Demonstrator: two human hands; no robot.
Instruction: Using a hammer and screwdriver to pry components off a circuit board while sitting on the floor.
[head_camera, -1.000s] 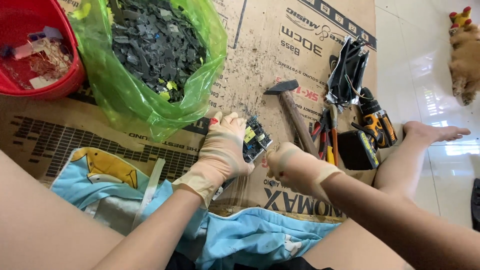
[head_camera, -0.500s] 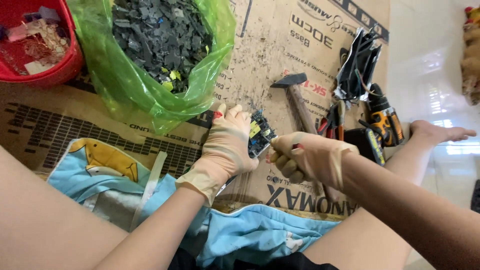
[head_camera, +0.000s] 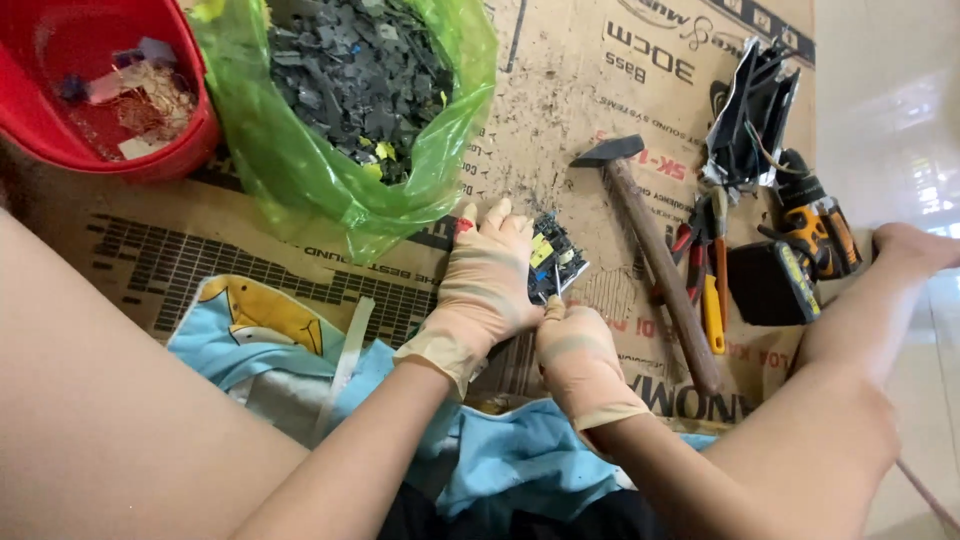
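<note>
Head view, looking down past bare legs to flattened cardboard (head_camera: 300, 250) spread on the floor.

Left hand (head_camera: 487, 285), in a pale rubber glove, pressed flat over a small dark circuit board (head_camera: 553, 262) with yellow and blue parts; grip spread apart, fingers pointing away, palm holding the board down against the cardboard. Right hand (head_camera: 577, 355), gloved the same, fisted just beside the board's near edge; grip clamped on a thin metal tool (head_camera: 557, 283) whose tip met the board. Kind of tool too small to tell.

Board lay at the middle of the cardboard, just below the green plastic bag (head_camera: 330, 180), between that bag and the hammer (head_camera: 655, 250).

Bag stood open, filled with grey and black broken scraps, a few yellow bits among them. To its left, a red basin (head_camera: 110, 140) holding a little mixed debris. Right of the board, a wooden-handled hammer lying slantwise, head away. Beyond it, pliers with red and yellow handles (head_camera: 710, 290), a black box-shaped piece (head_camera: 765, 285), a yellow and black power drill (head_camera: 815, 225), and an upright black frame of plastic and metal (head_camera: 755, 115). Near the lap, light blue cloth with a yellow print (head_camera: 260, 320). Fine dark grit scattered over the cardboard around the hammer head.
</note>
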